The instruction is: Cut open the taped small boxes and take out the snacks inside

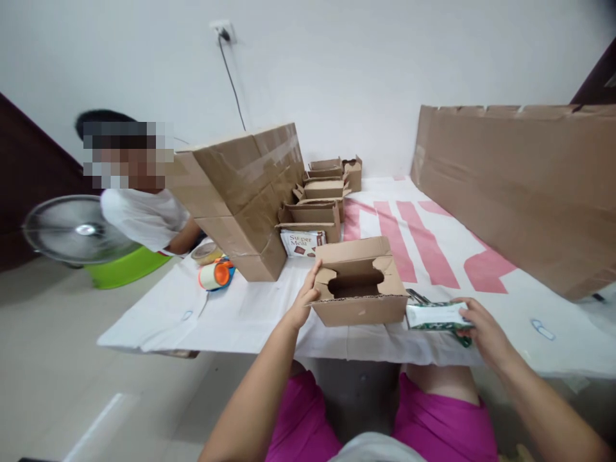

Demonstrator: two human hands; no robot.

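Observation:
A small cardboard box (359, 313) stands on the table in front of me, its top flaps partly folded around a dark opening. My left hand (304, 300) grips the box at its left end, fingers along the side. To the right of the box, my right hand (474, 324) holds a slim white packet with green edges (436, 314) by its right end. The packet's left end is close to the box; I cannot tell whether they touch. Partly hidden under the packet lies a metal tool (418, 296), with a green part showing below, perhaps scissors.
Stacked taped cartons (240, 186) stand left of centre. Beside them are several open boxes (312, 215) and "Super Meal" packs (303, 244). A tape dispenser (214, 276) lies left. A large cardboard panel (520, 192) stands right. Another person (144, 215) sits beyond the left edge, near a fan (81, 229).

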